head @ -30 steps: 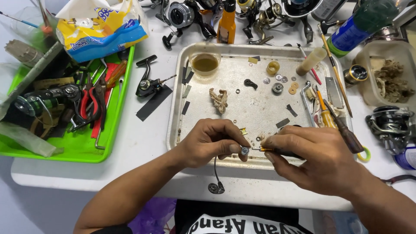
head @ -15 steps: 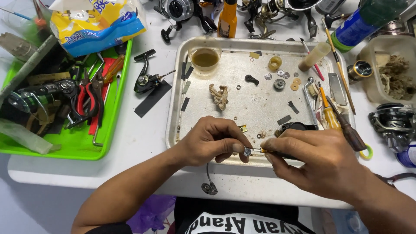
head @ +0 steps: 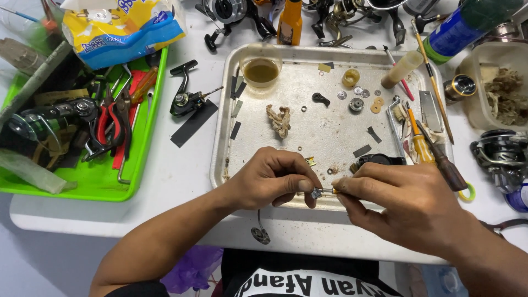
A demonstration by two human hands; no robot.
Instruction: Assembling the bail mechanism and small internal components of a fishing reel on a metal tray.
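Note:
My left hand (head: pixel 275 179) and my right hand (head: pixel 410 206) meet over the near rim of a metal tray (head: pixel 330 135). Between their fingertips sits a small metal part (head: pixel 318 192) with a short brass-coloured stem; the left thumb and fingers pinch its round end, the right fingers pinch the stem. A thin wire bail with a round end (head: pixel 260 231) hangs below the left hand over the table edge. A black reel part (head: pixel 377 160) lies on the tray just beyond my right hand.
The tray carries a cup of brown liquid (head: pixel 260 70), washers, a small gear (head: pixel 356 104), screwdrivers (head: pixel 434 151) and black strips. A green tray (head: pixel 88 176) of pliers and tools stands at left, a black reel handle (head: pixel 187 99) between the trays, fishing reels along the back and right.
Both hands stay together on the small part at the tray's near rim; the fingers have shifted slightly. The view has drifted a little.

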